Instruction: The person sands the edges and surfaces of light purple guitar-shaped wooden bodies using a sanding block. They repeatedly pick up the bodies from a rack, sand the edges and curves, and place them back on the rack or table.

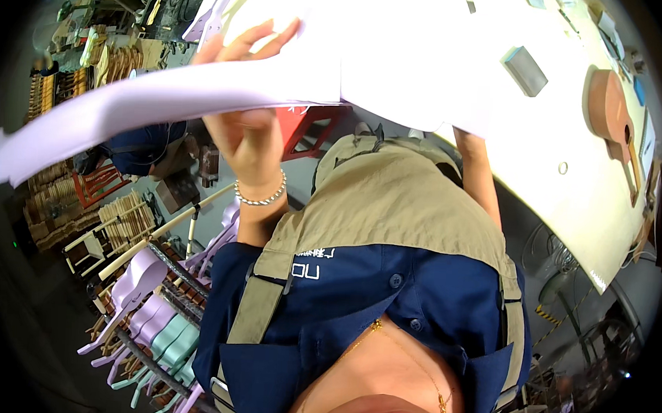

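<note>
A pale lavender ukulele is held up in front of my chest, its neck reaching out to the left. Strong glare washes out its body, which merges with the bright table behind. My left hand is closed around the neck close to the body, the thumb below and fingers showing above. At the body's right end, my right hand goes behind the ukulele; only the wrist side shows and its fingers are hidden.
The white table carries a grey block, a brown small guitar and a small ring. Lower left, a rack holds lavender and mint ukuleles. A red stool stands beneath; another person is at left.
</note>
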Motion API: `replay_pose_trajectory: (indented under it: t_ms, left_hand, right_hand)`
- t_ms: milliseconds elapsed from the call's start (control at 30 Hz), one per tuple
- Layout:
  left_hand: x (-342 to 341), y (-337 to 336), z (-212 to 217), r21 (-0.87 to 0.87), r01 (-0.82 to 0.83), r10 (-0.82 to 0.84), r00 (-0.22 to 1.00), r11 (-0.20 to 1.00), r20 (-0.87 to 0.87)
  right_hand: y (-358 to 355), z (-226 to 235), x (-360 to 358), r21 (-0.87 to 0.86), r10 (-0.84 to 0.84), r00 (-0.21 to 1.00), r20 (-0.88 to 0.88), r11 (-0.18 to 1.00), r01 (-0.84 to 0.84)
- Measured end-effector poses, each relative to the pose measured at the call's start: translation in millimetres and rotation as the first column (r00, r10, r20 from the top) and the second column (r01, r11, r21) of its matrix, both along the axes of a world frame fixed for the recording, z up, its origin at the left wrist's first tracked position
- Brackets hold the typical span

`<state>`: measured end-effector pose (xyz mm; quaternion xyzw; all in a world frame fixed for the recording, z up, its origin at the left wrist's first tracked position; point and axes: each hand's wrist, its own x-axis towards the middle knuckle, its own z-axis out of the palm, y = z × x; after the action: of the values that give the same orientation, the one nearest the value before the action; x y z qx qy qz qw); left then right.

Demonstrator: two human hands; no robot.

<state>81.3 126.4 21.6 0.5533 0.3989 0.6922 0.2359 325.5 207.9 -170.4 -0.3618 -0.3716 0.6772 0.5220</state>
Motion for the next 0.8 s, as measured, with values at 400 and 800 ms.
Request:
replay_pose_trajectory:
  t_ms: [400, 800]
  left_hand:
    - [18, 3, -18, -0.150, -0.258, 0.283, 0.942, 0.955, 0.181]
    - [-29, -14, -63, -0.336, -0.354, 0.488, 0.640, 0.873, 0.593]
  right_hand:
    - [10, -19, 7, 0.306, -0.043, 0.823, 0.566, 0.938, -0.161]
    - [6, 26, -5, 0.133, 0.121, 0.770, 0.626, 0.957, -0.259]
